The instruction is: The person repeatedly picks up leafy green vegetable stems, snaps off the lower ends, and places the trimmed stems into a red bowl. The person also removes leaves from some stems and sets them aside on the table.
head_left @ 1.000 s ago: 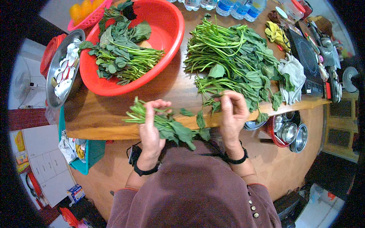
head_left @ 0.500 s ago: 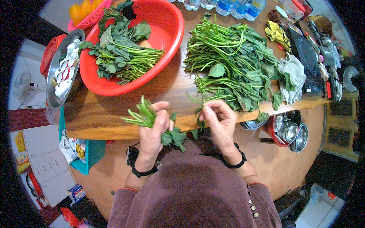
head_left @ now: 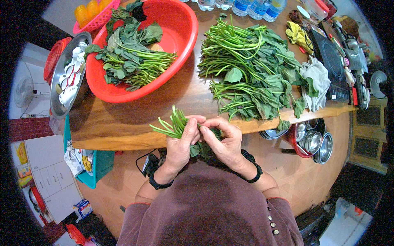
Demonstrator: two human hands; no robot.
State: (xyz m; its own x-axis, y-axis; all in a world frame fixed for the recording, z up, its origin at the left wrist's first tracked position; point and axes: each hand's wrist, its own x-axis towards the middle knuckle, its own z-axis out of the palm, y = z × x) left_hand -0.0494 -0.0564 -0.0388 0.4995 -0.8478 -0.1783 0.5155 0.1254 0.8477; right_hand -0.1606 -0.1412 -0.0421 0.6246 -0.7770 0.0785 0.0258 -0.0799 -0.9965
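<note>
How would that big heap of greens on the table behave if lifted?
The heap would probably sag on its leafy side, where leaves lie limp. The green stems look straighter, so may flex less. No tie shows, so some could slip loose.

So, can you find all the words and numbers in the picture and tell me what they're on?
I can't read any out for sure:
Blue-labelled bottles at the back: print too small.
Blue-and-white box, low on the left: print too small.
White sticker on the black cooktop: too small.
Leafy greens in the left hand: no writing shows.
</note>
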